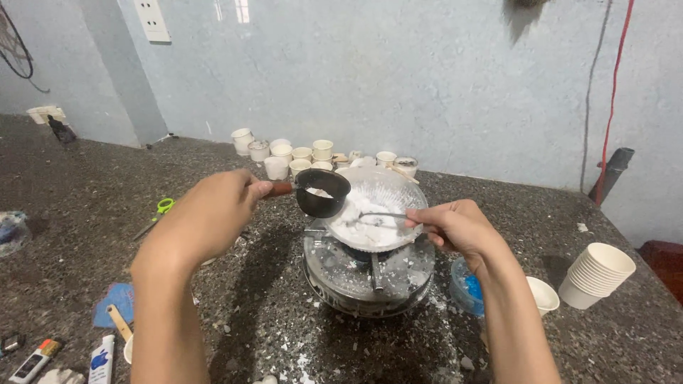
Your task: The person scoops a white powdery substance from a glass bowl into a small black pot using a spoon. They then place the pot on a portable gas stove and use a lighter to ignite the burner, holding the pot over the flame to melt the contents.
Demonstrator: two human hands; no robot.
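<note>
My left hand [213, 213] grips the brown handle of a small black pot [322, 193], held tilted just left of a clear bowl [380, 206]. A little white stuff lies inside the pot. The bowl holds white chunks and rests on a round metal stove [366, 274]. My right hand [455, 226] holds a metal spoon [377, 217] whose tip is in the white chunks.
Several small white cups [299, 156] cluster at the back by the wall. A stack of paper cups [596, 274] and a single cup [544, 295] stand at the right, next to a blue container [466, 288]. Green scissors [158, 212] lie left; small items sit at the bottom left.
</note>
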